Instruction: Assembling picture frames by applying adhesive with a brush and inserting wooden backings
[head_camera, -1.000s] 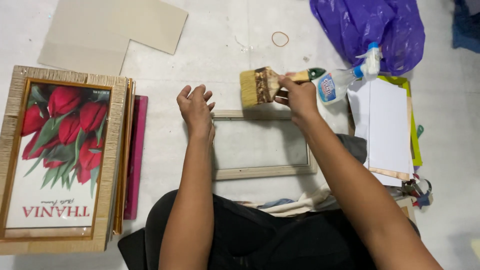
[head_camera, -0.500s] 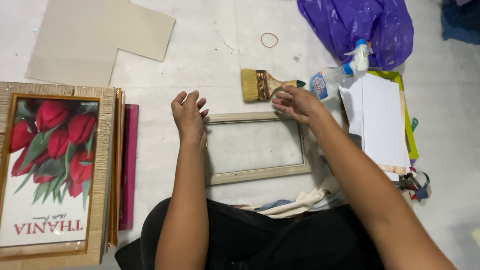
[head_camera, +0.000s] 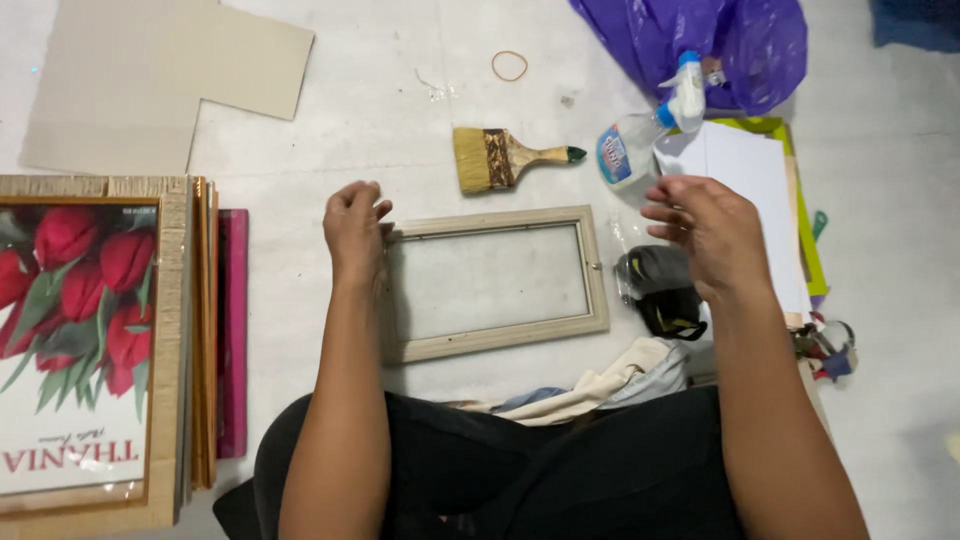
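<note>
Beside left hand (head_camera: 355, 228) — frame (head_camera: 495, 283), lengthwise left-right

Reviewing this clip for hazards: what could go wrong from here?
1. The left hand rests on the corner of the picture frame; leaning there could skew it or crack any glass pane in it.
2. The spray bottle lies tipped beside the white sheets; a leak might wet them.
3. The right hand hovers empty near the bottle and could bump it.

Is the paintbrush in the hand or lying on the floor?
Lying on the floor. The paintbrush rests flat above the wooden frame, with no hand on it; the right hand hovers apart, empty.
</note>
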